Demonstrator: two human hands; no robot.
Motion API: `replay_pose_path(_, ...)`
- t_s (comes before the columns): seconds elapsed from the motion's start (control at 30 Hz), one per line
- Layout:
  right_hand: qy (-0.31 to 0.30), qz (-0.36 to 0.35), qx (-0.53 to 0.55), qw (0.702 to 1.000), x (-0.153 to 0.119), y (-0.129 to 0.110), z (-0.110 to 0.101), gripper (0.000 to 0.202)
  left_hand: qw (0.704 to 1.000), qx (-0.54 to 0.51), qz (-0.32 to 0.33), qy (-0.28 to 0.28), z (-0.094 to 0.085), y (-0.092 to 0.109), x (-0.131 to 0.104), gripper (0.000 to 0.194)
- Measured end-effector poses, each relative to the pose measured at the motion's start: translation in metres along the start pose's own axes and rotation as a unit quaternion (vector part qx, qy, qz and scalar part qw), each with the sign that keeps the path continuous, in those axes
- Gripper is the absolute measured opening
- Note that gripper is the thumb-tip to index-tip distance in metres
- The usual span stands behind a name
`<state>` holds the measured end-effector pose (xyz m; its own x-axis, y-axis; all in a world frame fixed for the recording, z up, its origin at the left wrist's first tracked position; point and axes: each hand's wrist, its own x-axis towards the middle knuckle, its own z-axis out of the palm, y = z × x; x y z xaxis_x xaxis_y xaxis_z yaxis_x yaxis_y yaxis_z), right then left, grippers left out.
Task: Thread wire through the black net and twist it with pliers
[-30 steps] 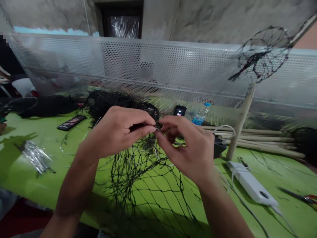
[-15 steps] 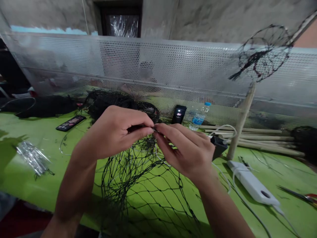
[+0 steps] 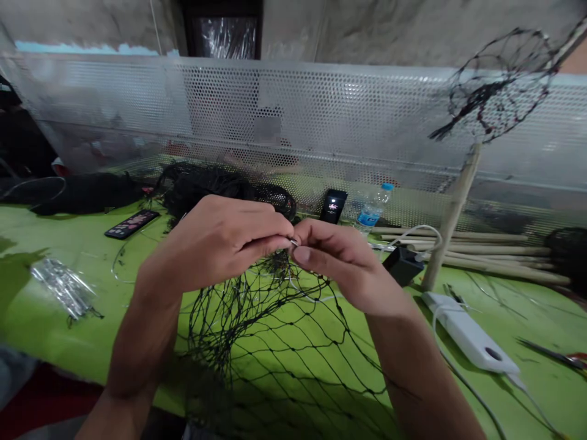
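Observation:
My left hand [image 3: 220, 244] and my right hand [image 3: 342, 260] meet fingertip to fingertip near the middle of the view. Both are closed in a pinch at a small, thin, shiny metal piece [image 3: 293, 242], which is mostly covered by the fingers. Under them, black knotted netting [image 3: 284, 330] hangs and spreads over the green table [image 3: 132, 330]. It is bunched on the left and more open on the right. A dark tuft of cord [image 3: 276, 261] shows just below the fingertips.
Behind stand a black cord pile [image 3: 202, 183], a phone [image 3: 333, 206], a water bottle [image 3: 373, 208] and a perforated metal screen [image 3: 220, 98]. Right are an upright wooden stick [image 3: 454, 214], a white power strip [image 3: 472, 336] and scissors [image 3: 550, 354]. Left are a remote [image 3: 132, 224] and silvery pieces [image 3: 63, 287].
My right hand has turned, with its thumb now showing along the near side of the pinch. The netting's right side has spread toward my right forearm. The view has shifted slightly.

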<state>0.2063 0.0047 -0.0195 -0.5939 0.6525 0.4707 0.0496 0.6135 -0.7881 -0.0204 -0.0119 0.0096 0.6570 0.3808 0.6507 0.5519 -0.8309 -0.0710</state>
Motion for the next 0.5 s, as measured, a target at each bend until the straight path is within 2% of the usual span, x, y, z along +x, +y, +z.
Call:
replay_pose_path(0.07,-0.035,0.021,0.044,0.998,0.000,0.001,-0.002,0.014,1.000,-0.007,-0.006,-0.002,0.001,0.002,0.001,0.016)
replay_pose_path(0.1,-0.038,0.015,0.026,0.999,0.000,0.001,-0.001,0.011,1.000,-0.017,-0.014,-0.001,0.001,0.003,0.001,0.017)
replay_pose_path(0.17,0.013,-0.032,-0.090,0.995,-0.002,0.000,0.002,0.010,0.997,-0.058,-0.047,0.001,0.002,0.003,0.003,0.017)
replay_pose_path(0.23,0.094,-0.113,-0.246,0.958,-0.003,0.000,0.005,0.011,0.989,-0.119,-0.089,-0.005,0.002,0.003,0.004,0.015)
replay_pose_path(0.3,0.140,-0.198,-0.366,0.898,-0.005,0.002,0.007,0.010,0.978,-0.166,-0.124,-0.012,0.001,0.002,0.004,0.013)
replay_pose_path(0.4,0.142,-0.277,-0.457,0.833,-0.006,0.009,0.004,0.019,0.971,-0.183,-0.155,-0.010,0.000,0.001,0.004,0.013)
replay_pose_path(0.5,0.135,-0.312,-0.493,0.801,-0.004,0.017,-0.001,0.024,0.968,-0.182,-0.170,-0.014,0.000,0.001,0.004,0.013)
